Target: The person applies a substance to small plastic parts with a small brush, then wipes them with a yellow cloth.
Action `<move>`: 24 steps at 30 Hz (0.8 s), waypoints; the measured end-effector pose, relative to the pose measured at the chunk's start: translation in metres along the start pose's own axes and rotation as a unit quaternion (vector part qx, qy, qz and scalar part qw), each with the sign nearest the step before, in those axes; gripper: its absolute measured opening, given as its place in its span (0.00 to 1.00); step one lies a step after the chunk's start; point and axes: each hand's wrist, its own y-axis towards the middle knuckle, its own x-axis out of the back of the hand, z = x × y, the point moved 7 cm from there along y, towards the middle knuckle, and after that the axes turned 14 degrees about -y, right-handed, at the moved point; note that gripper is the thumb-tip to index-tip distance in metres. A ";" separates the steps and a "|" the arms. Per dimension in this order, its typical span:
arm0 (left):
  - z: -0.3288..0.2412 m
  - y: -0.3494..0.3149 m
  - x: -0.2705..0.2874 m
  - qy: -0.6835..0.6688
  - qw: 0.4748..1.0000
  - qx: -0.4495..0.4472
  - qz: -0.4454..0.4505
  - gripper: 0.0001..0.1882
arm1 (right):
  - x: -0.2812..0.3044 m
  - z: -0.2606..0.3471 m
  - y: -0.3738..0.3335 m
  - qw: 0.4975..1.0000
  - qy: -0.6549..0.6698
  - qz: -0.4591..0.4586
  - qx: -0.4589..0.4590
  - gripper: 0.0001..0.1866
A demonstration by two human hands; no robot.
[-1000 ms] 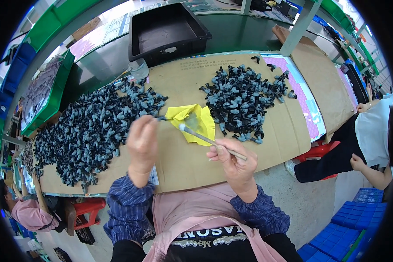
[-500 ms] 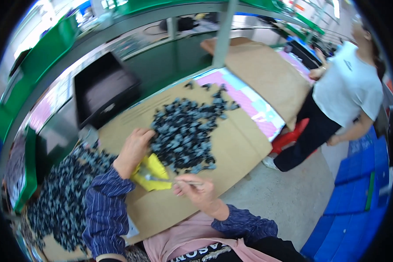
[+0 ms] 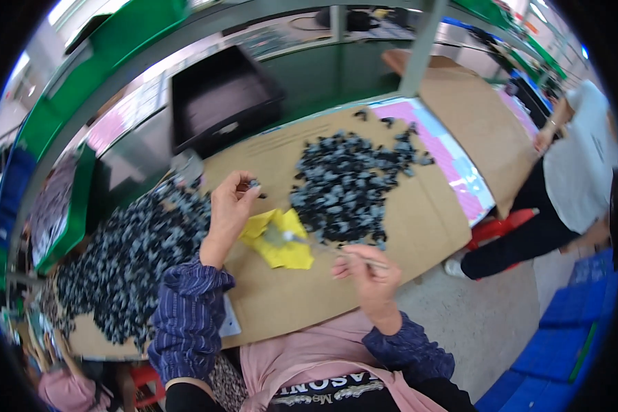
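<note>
My left hand (image 3: 230, 209) pinches a small black-and-grey part (image 3: 254, 184) between thumb and fingertips, above the cardboard (image 3: 271, 312). To its right lies a pile of similar small parts (image 3: 346, 185). My right hand (image 3: 374, 278) is closed around a thin stick-like tool (image 3: 364, 259). The tool points left, and its pale end is over a crumpled yellow cloth (image 3: 295, 257); whether it touches the cloth I cannot tell. A greyish patch shows in the middle of the cloth.
A larger heap of such parts (image 3: 140, 268) spreads at the left. Behind stands a black bin (image 3: 219, 103), with a clear cup-like container (image 3: 187, 165) in front. A person in a white shirt (image 3: 580, 165) stands at the right near blue crates (image 3: 556, 326). A metal post (image 3: 422, 62) rises at the back.
My left hand has come away from the edge of the pile, with a small part now visible in its fingertips. The tool stays in my right hand. The whole view has shifted leftward.
</note>
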 end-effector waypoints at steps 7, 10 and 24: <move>-0.047 -0.100 0.026 -0.138 0.975 -0.067 -0.158 0.14 | -0.022 0.041 0.003 0.997 0.003 -0.016 0.077 0.10; -0.067 -0.120 0.025 -0.020 0.974 -0.154 -0.167 0.16 | -0.043 0.052 0.003 0.994 0.001 0.032 0.108 0.10; -0.064 -0.145 0.028 0.028 0.962 -0.167 -0.213 0.16 | -0.061 0.059 -0.018 0.968 -0.135 0.085 0.193 0.08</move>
